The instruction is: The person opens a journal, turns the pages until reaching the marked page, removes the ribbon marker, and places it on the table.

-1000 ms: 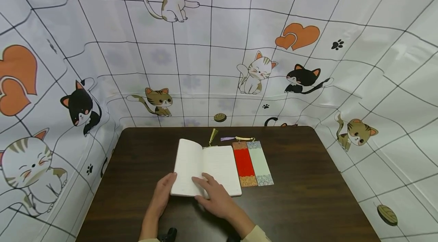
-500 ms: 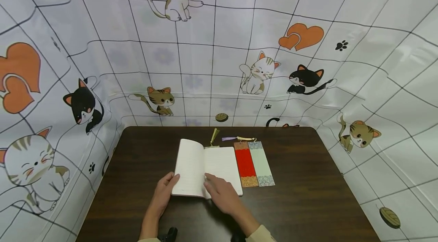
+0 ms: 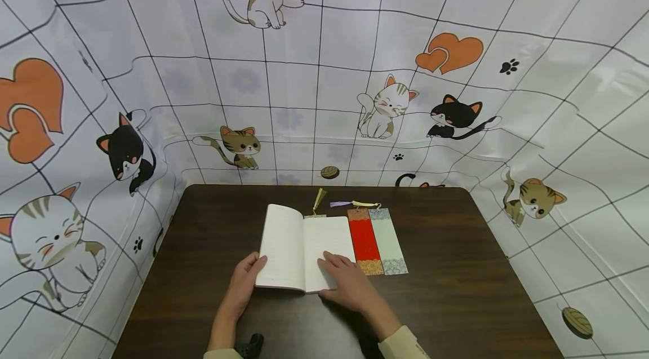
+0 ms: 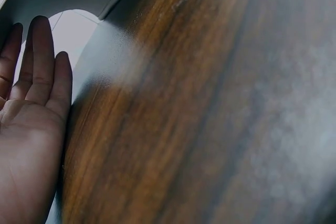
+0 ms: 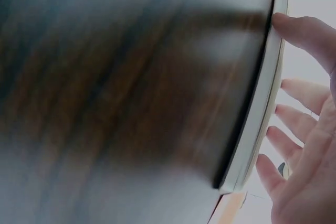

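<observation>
A notebook (image 3: 327, 235) with faintly lined white pages lies open on the table, its left page bowed upward. At the left page's outer edge, my left hand (image 3: 241, 279) holds the notebook, thumb over the page; the left wrist view shows its other fingers extended. My right hand (image 3: 350, 284) rests spread on the lower right page; in the right wrist view its thumb (image 5: 302, 30) touches the notebook's bottom edge. Beyond the notebook's top edge pokes a yellow-green tassel (image 3: 318, 201) with a sliver of a bookmark, mostly hidden.
Right of the notebook lie a red bookmark (image 3: 366, 238) and a pale green bookmark (image 3: 387, 242), with tassels at their top ends. The dark wooden table (image 3: 456, 291) is bordered by a white cat-print sheet (image 3: 289, 83). A black object (image 3: 252, 346) shows by the left wrist.
My right hand has slid rightward from the left page across the centre fold onto the right page. The left hand stays at the left edge. The view has shifted slightly.
</observation>
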`<state>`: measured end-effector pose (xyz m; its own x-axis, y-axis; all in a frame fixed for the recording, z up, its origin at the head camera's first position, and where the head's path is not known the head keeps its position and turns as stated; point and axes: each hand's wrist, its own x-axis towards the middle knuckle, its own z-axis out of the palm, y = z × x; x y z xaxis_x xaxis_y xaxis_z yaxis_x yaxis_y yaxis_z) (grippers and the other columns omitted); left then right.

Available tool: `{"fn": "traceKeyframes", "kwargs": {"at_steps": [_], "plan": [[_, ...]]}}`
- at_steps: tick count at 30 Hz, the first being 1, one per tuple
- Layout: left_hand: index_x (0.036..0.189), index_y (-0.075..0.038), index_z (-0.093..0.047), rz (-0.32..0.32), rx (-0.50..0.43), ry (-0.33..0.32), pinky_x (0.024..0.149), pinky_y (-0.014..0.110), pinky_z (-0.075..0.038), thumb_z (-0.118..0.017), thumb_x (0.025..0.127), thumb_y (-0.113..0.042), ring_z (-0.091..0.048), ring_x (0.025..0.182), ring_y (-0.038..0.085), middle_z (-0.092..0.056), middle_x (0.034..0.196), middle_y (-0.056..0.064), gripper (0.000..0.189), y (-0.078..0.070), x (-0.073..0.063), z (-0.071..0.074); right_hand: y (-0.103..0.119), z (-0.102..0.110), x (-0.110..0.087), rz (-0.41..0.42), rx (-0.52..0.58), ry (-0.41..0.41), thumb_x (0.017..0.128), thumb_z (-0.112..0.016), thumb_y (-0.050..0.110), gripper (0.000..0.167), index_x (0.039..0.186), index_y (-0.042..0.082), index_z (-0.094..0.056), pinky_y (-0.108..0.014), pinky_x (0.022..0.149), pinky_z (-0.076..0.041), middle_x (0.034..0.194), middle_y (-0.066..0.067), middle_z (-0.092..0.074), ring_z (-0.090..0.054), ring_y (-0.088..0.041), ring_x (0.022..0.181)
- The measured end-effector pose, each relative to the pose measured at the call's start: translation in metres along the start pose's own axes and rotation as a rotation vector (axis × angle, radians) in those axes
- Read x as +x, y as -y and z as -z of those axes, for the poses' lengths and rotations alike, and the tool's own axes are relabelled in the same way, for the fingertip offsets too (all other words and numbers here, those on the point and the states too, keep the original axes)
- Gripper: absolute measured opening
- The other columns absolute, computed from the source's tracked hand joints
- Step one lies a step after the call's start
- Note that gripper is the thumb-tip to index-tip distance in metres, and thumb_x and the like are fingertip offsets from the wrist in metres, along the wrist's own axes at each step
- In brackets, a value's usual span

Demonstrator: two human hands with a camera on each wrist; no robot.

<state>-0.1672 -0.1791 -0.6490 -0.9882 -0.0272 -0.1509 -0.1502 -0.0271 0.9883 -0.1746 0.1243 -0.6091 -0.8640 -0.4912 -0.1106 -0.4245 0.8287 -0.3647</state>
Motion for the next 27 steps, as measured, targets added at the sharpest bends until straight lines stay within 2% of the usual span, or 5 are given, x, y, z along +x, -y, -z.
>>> {"fn": "traceKeyframes", "kwargs": {"at_steps": [6,13,18,21,27], "plan": [[0.094,-0.001,-0.051,0.014,0.007,-0.001,0.072,0.028,-0.038,-0.062,0.111,-0.037,-0.044,0.075,0.015,-0.041,0.079,0.002,0.041,0.002,0.001,0.0,-0.009,0.007,0.001,0.045,0.053,0.027,0.093,-0.081,0.044,0.075,0.157,0.015,-0.056,-0.066,0.116,-0.044,0.167,-0.008,-0.049,-0.052,-0.036,0.146],[0.094,-0.001,-0.051,-0.009,0.01,0.008,0.072,0.029,-0.036,-0.061,0.111,-0.035,-0.043,0.076,0.015,-0.04,0.081,0.003,0.04,0.001,0.003,-0.002,-0.013,0.013,0.003,0.049,0.037,0.054,0.097,-0.078,0.044,0.067,0.155,0.017,-0.059,-0.06,0.117,-0.046,0.166,-0.005,-0.051,-0.052,-0.032,0.148],[0.094,-0.002,-0.051,-0.005,0.013,0.019,0.072,0.029,-0.038,-0.061,0.112,-0.035,-0.045,0.077,0.016,-0.041,0.082,0.003,0.038,0.001,0.002,-0.002,-0.013,0.017,-0.002,0.087,-0.053,-0.003,0.098,-0.08,0.033,0.029,0.124,0.021,-0.08,-0.048,0.109,-0.055,0.148,-0.003,-0.068,-0.066,-0.027,0.132],[0.094,-0.003,-0.051,0.0,0.015,0.018,0.072,0.029,-0.039,-0.06,0.112,-0.035,-0.045,0.077,0.016,-0.042,0.082,0.002,0.038,0.0,0.002,-0.002,-0.013,0.016,-0.004,0.109,-0.086,-0.041,0.096,-0.083,0.03,0.009,0.103,0.024,-0.082,-0.043,0.102,-0.059,0.138,-0.002,-0.074,-0.071,-0.024,0.12],[0.094,-0.003,-0.052,0.015,0.02,-0.002,0.071,0.029,-0.04,-0.061,0.111,-0.036,-0.046,0.076,0.016,-0.043,0.08,0.001,0.038,-0.002,0.001,0.0,-0.012,0.012,-0.005,0.127,-0.099,-0.074,0.096,-0.084,0.029,0.005,0.094,0.026,-0.08,-0.038,0.095,-0.061,0.136,0.0,-0.074,-0.071,-0.022,0.113]]}}
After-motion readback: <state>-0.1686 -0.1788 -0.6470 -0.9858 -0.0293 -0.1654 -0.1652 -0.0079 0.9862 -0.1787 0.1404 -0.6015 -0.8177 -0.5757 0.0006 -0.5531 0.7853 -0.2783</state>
